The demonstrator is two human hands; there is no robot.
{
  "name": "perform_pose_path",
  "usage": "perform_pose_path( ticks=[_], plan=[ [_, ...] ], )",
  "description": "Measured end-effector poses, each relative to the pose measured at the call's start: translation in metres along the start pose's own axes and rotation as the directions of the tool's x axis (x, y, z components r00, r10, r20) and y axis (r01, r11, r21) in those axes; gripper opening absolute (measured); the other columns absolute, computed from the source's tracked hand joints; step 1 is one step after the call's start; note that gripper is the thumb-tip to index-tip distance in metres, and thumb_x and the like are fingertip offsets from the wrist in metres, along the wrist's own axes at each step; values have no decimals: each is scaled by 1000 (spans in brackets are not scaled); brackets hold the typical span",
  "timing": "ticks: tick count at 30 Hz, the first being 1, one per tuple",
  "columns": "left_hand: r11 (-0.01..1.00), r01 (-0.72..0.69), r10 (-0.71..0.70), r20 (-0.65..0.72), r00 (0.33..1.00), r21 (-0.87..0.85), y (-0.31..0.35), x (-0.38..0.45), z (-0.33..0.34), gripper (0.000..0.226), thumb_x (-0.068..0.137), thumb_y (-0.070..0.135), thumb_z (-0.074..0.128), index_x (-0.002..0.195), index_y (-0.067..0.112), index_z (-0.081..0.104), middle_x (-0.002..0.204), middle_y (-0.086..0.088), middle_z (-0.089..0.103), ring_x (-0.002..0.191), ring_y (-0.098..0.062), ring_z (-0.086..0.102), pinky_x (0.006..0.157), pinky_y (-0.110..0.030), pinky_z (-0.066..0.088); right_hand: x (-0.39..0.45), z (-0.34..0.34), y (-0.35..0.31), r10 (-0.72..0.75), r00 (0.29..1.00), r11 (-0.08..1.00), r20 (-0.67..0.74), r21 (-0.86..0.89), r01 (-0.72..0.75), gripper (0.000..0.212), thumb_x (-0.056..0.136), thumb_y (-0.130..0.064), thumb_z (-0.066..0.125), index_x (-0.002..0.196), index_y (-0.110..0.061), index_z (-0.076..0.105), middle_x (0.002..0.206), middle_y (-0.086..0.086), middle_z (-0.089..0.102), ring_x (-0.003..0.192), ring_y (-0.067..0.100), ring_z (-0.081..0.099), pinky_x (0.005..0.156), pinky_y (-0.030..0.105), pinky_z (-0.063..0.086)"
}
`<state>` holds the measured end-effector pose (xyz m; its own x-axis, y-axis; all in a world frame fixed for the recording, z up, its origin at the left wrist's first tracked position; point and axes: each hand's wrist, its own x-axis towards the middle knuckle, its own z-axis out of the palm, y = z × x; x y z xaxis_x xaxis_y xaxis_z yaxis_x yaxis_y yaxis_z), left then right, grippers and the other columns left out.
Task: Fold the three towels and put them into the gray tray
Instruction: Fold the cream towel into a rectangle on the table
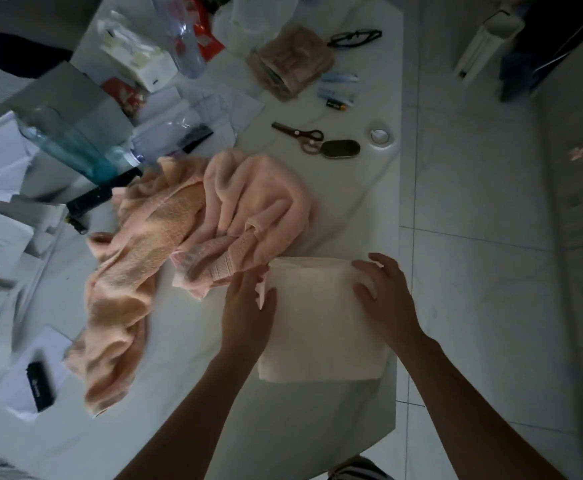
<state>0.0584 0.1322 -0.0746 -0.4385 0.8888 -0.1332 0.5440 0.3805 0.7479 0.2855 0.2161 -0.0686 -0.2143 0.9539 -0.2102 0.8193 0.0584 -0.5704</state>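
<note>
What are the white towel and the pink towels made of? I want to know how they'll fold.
White towel: seems thin, smooth woven cloth; it lies flat with crisp edges. Pink towels: apparently soft terry or fleece, with a nubby texture and thick rounded creases.

Bare forearms, no sleeves; striped garment (359, 471) at bottom edge.

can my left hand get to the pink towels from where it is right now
Probably yes. The left hand rests at the white folded towel's left edge, and the crumpled pink towels lie right beside its fingertips on the table, with nothing between.
</note>
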Motion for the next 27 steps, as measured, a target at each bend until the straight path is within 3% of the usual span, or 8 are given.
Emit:
perform_pose_path(
  ticks=[3, 7, 10, 13, 17, 20, 24, 27],
  plan=[
    [991, -98, 81, 167, 983, 93, 14, 16, 2, 43, 88, 22, 72, 130, 22, 61, 134, -2, 53, 116, -26, 55, 88, -41, 54, 12, -6, -5, 0, 998, 1000, 70, -25, 2, 38, 94, -25, 59, 132, -23, 55, 130, 1, 52, 116, 19, 53, 92, 34, 50],
    [987, -107, 77, 234, 969, 118, 16, 36, 2, 21, 87, 16, 72, 107, 17, 68, 124, -4, 61, 126, -28, 49, 94, -36, 47, 24, -12, -8, -93, 989, 991, 114, -84, 103, 25, 90, -25, 62, 114, -26, 62, 104, -6, 64, 98, 16, 56, 84, 34, 48],
    [977, -170, 132, 263, 956, 127, 16, 45, -2, 10, 86, 10, 71, 94, 15, 68, 114, -5, 63, 127, -33, 49, 96, -40, 46, 25, -14, -7, -203, 972, 967, 114, -135, 218, 12, 86, -23, 65, 98, -23, 66, 95, -6, 62, 89, 16, 54, 79, 31, 44],
    [936, -338, 303, 259, 917, 102, 13, 45, -7, 13, 84, 4, 70, 92, 13, 65, 107, -5, 61, 116, -34, 54, 102, -46, 44, 23, -19, -4, -255, 958, 951, 133, -142, 273, 10, 81, -20, 64, 91, -18, 62, 97, -4, 56, 90, 17, 50, 77, 28, 38],
    [907, -408, 338, 395, 855, 107, 13, 52, -8, 12, 88, 10, 65, 98, 16, 62, 111, -1, 65, 112, -27, 53, 100, -39, 37, 27, -22, -3, -261, 934, 927, 245, -208, 314, 18, 83, -31, 60, 99, -22, 61, 106, -5, 54, 99, 20, 51, 83, 30, 35],
    [931, -342, 259, 426, 867, 129, 18, 64, -5, 16, 89, 12, 65, 104, 18, 65, 107, 3, 67, 112, -22, 58, 104, -39, 41, 36, -22, -3, -159, 945, 933, 288, -270, 239, 30, 88, -42, 59, 110, -23, 63, 114, -1, 53, 106, 20, 49, 91, 36, 40],
    [985, -161, 171, 234, 957, -61, 18, 68, 2, 19, 84, 6, 71, 100, 16, 71, 107, 10, 63, 105, -16, 57, 90, -31, 44, 44, -19, -3, 3, 990, 1000, 142, 21, -6, 20, 87, -43, 59, 97, -26, 57, 95, -9, 51, 88, 13, 54, 69, 26, 41],
    [993, 37, -26, 100, 995, -111, 19, 63, 17, 16, 81, 3, 73, 95, 10, 72, 99, 2, 67, 101, -26, 62, 79, -25, 38, 41, 1, -7, 223, 974, 968, 34, 113, -225, 22, 88, -34, 60, 107, -24, 56, 107, -1, 51, 94, 20, 57, 75, 29, 41]
  ],
)
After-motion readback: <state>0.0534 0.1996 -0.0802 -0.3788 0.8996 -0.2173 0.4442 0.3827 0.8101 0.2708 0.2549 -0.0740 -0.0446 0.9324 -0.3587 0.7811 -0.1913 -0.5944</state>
